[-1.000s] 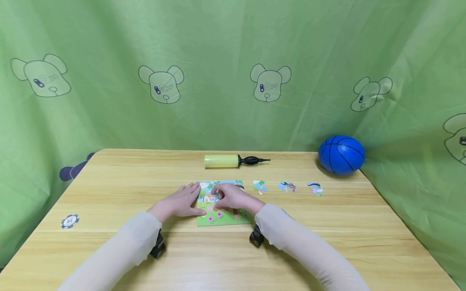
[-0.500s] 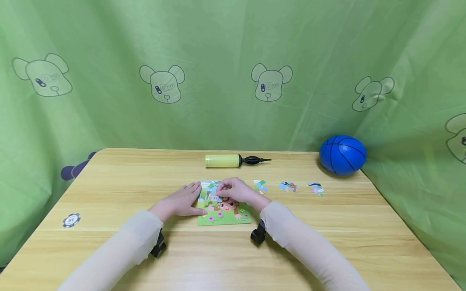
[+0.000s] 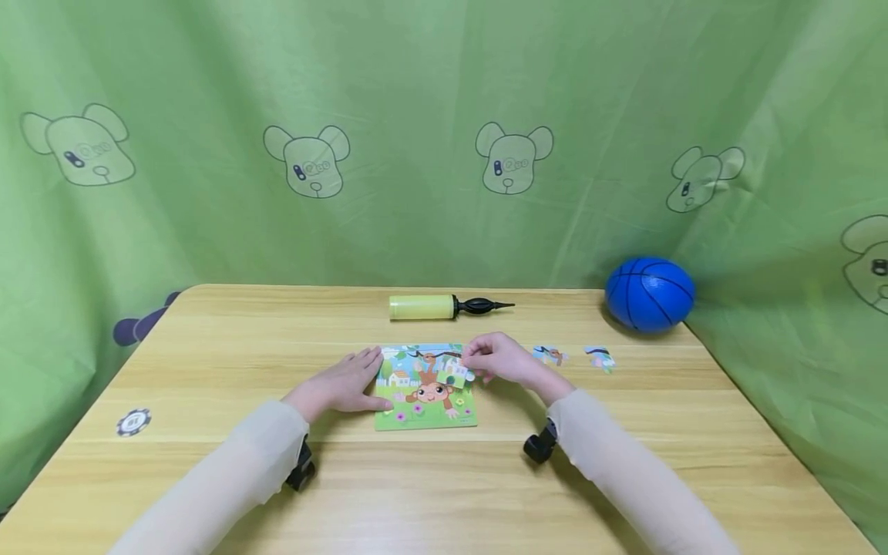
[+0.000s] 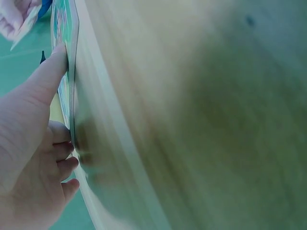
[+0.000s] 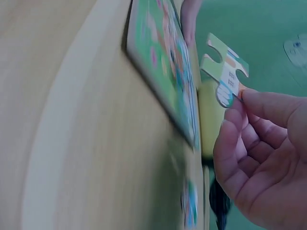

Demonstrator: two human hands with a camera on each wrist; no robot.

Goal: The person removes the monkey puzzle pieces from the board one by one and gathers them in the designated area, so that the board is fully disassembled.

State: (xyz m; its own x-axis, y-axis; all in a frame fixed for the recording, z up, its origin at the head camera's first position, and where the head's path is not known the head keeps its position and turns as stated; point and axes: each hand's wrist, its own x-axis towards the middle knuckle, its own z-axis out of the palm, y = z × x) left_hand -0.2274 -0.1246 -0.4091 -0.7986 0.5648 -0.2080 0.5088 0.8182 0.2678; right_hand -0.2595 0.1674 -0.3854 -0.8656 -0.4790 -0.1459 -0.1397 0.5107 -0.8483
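Right hand (image 3: 501,361) pinches a green-and-white cardboard puzzle piece (image 5: 224,76), lifted just right of the square monkey-picture puzzle board (image 3: 425,389). Left hand (image 3: 344,383), fingers straight, rests flat on the wooden surface (image 3: 229,362), touching the board's left edge.

Blue ball (image 3: 650,294), yellow pump (image 3: 423,307), green bear-print curtain (image 3: 444,139).

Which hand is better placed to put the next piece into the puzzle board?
The right hand, probably. It already pinches a puzzle piece lifted beside the board's right edge. The left hand lies flat against the puzzle board on its left side, steadying it.
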